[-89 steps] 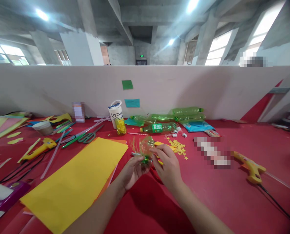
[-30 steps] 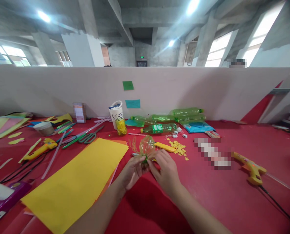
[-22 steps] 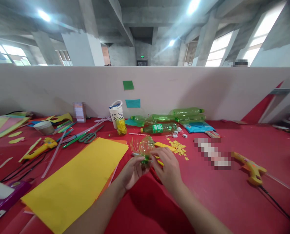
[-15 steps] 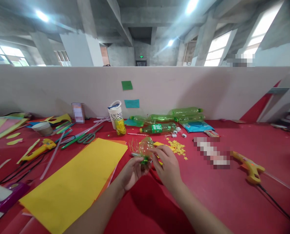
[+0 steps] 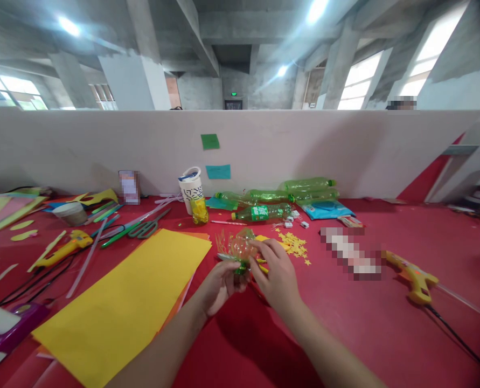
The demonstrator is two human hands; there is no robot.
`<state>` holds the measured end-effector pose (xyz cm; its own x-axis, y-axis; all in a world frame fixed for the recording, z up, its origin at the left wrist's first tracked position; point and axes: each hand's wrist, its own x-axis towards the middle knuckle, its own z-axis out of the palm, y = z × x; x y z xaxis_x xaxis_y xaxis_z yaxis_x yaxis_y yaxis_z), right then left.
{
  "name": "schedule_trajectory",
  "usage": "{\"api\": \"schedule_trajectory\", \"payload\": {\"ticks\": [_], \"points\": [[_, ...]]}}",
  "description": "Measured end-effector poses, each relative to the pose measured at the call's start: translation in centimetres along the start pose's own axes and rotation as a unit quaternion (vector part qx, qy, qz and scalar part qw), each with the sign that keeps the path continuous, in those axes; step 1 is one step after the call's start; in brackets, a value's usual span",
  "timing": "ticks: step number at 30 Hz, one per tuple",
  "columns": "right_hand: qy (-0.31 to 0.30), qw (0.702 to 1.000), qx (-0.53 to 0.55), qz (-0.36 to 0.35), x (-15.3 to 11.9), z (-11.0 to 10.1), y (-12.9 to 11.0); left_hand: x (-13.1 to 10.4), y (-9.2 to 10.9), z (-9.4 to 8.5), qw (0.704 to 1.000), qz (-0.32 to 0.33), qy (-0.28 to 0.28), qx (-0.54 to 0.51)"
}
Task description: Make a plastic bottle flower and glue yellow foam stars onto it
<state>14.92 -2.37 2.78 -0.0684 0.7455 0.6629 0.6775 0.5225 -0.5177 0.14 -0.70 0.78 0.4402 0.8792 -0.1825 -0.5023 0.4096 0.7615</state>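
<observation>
Between my two hands is a cut green plastic bottle top (image 5: pixel 243 245), its neck and green cap pointing toward me and thin fringe-like strips spreading to the left. The fingers of my left hand (image 5: pixel 222 284) are closed around the neck end. From the right, my right hand (image 5: pixel 277 269) pinches the side of the piece with its fingertips. Scissors with a metal blade and yellow-and-red handles lie partly hidden under the hands. Small yellow stars (image 5: pixel 294 244) are scattered just beyond my right hand.
Yellow paper sheets (image 5: pixel 130 302) lie at left, with grey-green scissors (image 5: pixel 148 226) behind. Green bottles (image 5: pixel 259 213) and a white cup (image 5: pixel 190 191) stand or lie near the partition. Yellow glue guns (image 5: pixel 415 277) rest at both sides.
The bottle top has shifted and turned very slightly in my hands. My right hand's fingers have moved a little; the things on the table are unchanged.
</observation>
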Motion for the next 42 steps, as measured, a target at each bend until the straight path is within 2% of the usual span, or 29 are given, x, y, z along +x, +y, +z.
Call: {"api": "schedule_trajectory", "payload": {"ticks": [10,16,21,27,31,35,42], "points": [[0.016,0.998,-0.046,-0.041,0.0,0.3,0.6,0.2,-0.2,-0.1,1.000,-0.019,-0.004,0.003],[0.019,0.995,-0.069,-0.063,-0.1,0.2,0.7,0.4,-0.5,-0.2,0.999,-0.028,0.009,-0.034],[0.006,0.993,-0.091,-0.081,0.0,0.0,0.6,0.4,-0.6,-0.1,0.997,-0.045,0.027,-0.059],[-0.017,0.993,-0.082,-0.082,0.1,-0.4,0.6,0.4,-0.8,-0.3,0.997,-0.042,0.024,-0.058],[-0.008,0.999,-0.033,-0.042,0.0,0.0,0.6,0.7,-0.8,-0.3,0.998,-0.029,0.031,-0.056],[0.009,0.998,0.048,0.032,0.0,0.7,0.5,0.7,-0.7,-0.2,0.997,-0.022,0.038,-0.060],[0.007,0.966,0.202,0.161,-0.1,1.3,0.5,0.7,-0.8,-0.2,0.997,-0.031,0.041,-0.051]]}}
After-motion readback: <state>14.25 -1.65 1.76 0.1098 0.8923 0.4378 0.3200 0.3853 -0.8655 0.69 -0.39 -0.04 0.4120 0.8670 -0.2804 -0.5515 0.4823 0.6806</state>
